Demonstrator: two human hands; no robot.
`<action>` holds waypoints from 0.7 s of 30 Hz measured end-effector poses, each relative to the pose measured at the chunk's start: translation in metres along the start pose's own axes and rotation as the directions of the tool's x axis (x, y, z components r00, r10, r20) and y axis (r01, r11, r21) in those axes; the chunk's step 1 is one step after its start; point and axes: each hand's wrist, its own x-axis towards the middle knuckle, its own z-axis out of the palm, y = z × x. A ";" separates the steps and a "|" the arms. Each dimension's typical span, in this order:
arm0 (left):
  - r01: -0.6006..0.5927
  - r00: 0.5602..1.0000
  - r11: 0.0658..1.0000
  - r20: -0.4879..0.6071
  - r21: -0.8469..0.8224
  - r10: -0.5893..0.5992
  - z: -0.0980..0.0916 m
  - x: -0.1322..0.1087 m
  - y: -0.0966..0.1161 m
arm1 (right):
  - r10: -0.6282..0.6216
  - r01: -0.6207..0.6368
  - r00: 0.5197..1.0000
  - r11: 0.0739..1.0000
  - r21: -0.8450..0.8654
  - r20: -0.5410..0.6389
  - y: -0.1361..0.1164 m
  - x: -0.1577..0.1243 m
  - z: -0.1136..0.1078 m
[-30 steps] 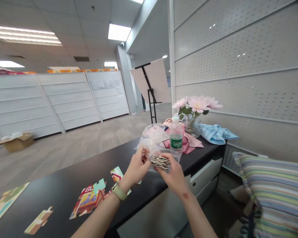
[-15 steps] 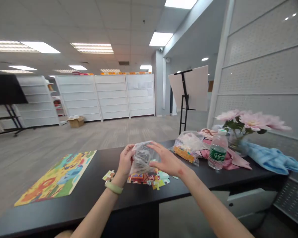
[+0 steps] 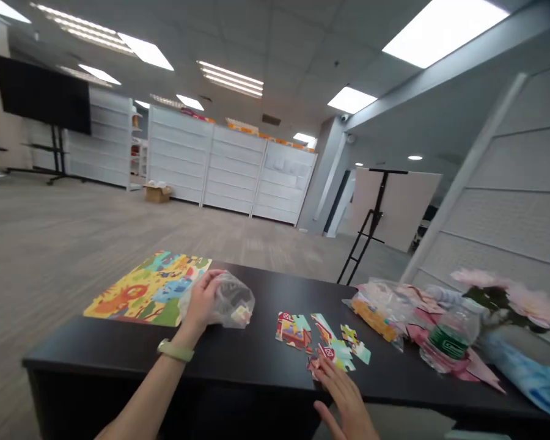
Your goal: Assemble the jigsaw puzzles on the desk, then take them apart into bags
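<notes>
Left hand (image 3: 202,299) curled over a clear plastic bag (image 3: 233,300), gathered loosely in the palm, with a few puzzle pieces showing inside. Bag resting on a black table (image 3: 252,360), just beside a finished jigsaw puzzle (image 3: 149,288) — pretty colorful one. Right hand (image 3: 344,400) open, fingers spread, right at the edge of loose jigsaw pieces (image 3: 318,342). Off to the right — second plastic bag (image 3: 380,311), water bottle (image 3: 450,336), pink cloth (image 3: 462,366).

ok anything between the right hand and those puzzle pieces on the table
Nothing visible: the right hand sits right at the near edge of the loose puzzle pieces on the black table, with no object between them.
</notes>
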 end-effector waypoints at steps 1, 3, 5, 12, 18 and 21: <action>-0.017 1.000 0.999 0.023 0.042 0.016 -0.001 -0.005 -0.003 | -0.051 0.051 0.998 0.999 -0.005 -0.042 0.000 -0.005 0.004; -0.141 0.987 0.964 0.112 0.224 0.119 -0.001 -0.013 -0.005 | -0.124 0.127 0.986 0.992 0.020 -0.110 0.001 -0.009 0.006; -0.264 0.962 0.893 0.163 0.366 0.217 -0.003 -0.014 -0.001 | -0.116 0.128 0.981 0.989 0.072 -0.159 0.000 -0.006 0.000; -0.214 0.974 0.971 -0.050 0.107 0.220 -0.022 0.011 0.004 | 0.044 -0.038 0.999 0.977 0.210 -0.025 -0.060 0.096 -0.001; -0.233 0.959 0.969 -0.146 0.080 0.243 -0.037 0.024 -0.008 | -0.076 0.026 0.984 0.957 0.290 0.162 -0.121 0.202 0.046; -0.224 0.958 0.970 -0.159 0.097 0.237 -0.042 0.024 -0.009 | -0.169 0.086 0.960 0.938 0.337 0.224 -0.135 0.192 0.040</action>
